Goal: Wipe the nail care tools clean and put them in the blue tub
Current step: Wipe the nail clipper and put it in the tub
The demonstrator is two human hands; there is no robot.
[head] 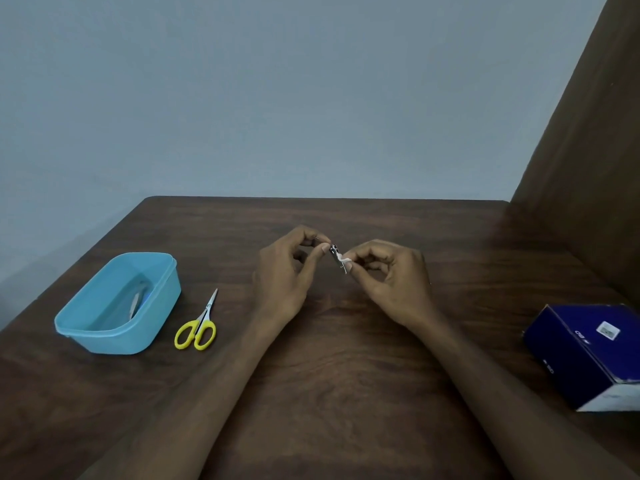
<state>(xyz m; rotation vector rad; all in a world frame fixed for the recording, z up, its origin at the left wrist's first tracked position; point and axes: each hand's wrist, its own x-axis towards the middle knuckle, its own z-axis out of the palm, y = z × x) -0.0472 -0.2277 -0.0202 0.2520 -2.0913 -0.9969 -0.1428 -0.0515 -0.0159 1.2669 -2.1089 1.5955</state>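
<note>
Plain blue-grey wall behind, dark brown wood surface (346, 358) filling the lower half of the frame, and a brown panel running up the right edge.

Dead centre of the frame both hands are raised a bit over the surface with a small metal nail clipper (337, 259) between them. Its long axis runs from upper left down to lower right, pretty steep. The left hand (287, 271) has the upper end pinched between thumb and forefinger, other fingers curled loosely behind. The right hand (388, 275) has a tight grip too, fingertips pressing a little white wipe (345, 260) against the lower part of the clipper. So both grips are closed on something, nothing spare.

The bit that matters for what comes after: the blue tub (86, 327) sits well off at the left of the frame, and the clipper has to travel left and toward the bottom of the frame to get there. The left hand is the nearer one, so I'd guess that's the hand that carries it over once the wiping's finished.

There's already something slim and metal lying in the tub, can't tell exactly what. Yellow-handled scissors (199, 327) lie just beside the tub on its right, tips pointing toward the top of the frame, not yet in. Dark blue box (588, 351) at the far right.
</note>
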